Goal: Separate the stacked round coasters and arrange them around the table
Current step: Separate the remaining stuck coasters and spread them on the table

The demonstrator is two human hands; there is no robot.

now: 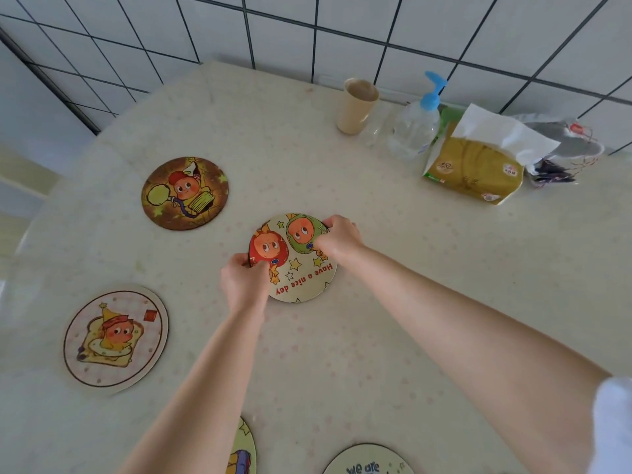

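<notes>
A round coaster (301, 268) printed with two cartoon faces and "Have a nice day" lies at the table's middle. My left hand (243, 281) pinches its near-left edge and my right hand (338, 238) pinches its far-right edge. Whether more coasters lie under it I cannot tell. A brown coaster (185, 193) lies at the far left, and a pale toast-picture coaster (115, 338) at the near left. Two more coasters show partly at the bottom edge: one (244, 449) beside my left forearm and one (367, 461) with "we are" lettering.
A beige cup (356, 106), a clear pump bottle with a blue top (415, 126), a yellow tissue pack (478, 165) and a crumpled plastic bag (564, 152) stand along the far right by the tiled wall. The table edge curves round on the left.
</notes>
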